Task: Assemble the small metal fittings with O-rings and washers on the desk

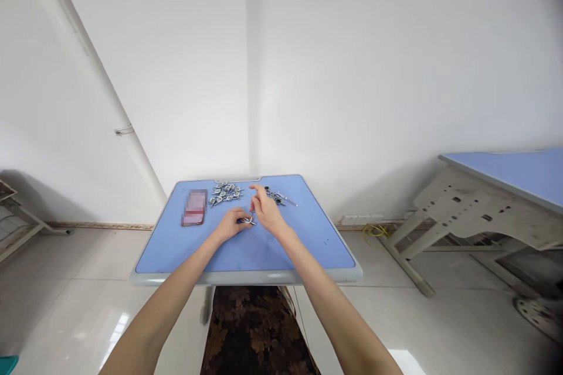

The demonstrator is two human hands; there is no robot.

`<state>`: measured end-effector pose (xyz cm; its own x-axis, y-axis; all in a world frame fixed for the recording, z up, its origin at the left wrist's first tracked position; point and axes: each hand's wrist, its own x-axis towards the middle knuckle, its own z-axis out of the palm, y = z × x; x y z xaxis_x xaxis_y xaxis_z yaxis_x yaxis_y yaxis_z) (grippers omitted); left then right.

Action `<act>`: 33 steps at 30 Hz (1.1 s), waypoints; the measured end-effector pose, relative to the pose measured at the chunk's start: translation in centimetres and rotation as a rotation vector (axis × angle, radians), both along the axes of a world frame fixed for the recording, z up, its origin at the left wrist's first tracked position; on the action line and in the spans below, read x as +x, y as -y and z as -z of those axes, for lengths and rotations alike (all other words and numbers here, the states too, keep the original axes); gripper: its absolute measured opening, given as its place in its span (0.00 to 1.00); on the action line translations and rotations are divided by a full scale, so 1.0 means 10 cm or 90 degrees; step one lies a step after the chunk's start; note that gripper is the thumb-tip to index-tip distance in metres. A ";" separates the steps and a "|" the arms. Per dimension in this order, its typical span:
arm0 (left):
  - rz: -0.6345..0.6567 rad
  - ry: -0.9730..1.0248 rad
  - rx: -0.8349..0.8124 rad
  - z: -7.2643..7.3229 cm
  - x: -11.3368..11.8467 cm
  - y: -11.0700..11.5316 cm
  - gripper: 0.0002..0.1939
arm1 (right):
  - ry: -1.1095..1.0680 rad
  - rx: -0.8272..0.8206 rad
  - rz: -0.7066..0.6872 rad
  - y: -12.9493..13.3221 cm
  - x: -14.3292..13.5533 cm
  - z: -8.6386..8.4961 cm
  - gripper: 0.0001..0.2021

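On a blue desk (272, 252), my left hand (231, 224) is closed on a small metal piece (247, 221) near the middle of the top. My right hand (265, 211) is just to its right, thumb and fingers brought together at the piece, with the index finger raised; what it grips is too small to make out. Beyond my left hand lies a pile of small metal parts (225, 192). Behind and to the right of my right hand are more metal parts (278, 195), some dark and ring-shaped, some long and thin, partly hidden by that hand.
A reddish, partly blurred flat object (194, 208) lies at the desk's left. A white wall (352, 70) rises behind the desk. Another blue-topped desk (510, 173) stands at the right, with a yellow cable (373, 231) on the floor beside it.
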<state>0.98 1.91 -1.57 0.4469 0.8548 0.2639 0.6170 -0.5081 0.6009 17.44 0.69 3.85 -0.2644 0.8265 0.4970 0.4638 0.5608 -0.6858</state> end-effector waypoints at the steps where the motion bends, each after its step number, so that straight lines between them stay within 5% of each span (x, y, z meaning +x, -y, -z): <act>1: -0.014 -0.003 0.002 0.00 0.01 0.03 0.11 | 0.011 0.007 0.008 0.03 -0.02 0.00 0.18; 13: -0.118 -0.029 0.003 0.02 0.12 0.57 0.12 | 0.032 -0.001 0.012 0.46 0.00 0.00 0.20; 33: -0.069 0.061 -0.004 -0.01 0.05 0.64 0.11 | 0.049 -0.017 -0.016 0.58 0.04 -0.02 0.26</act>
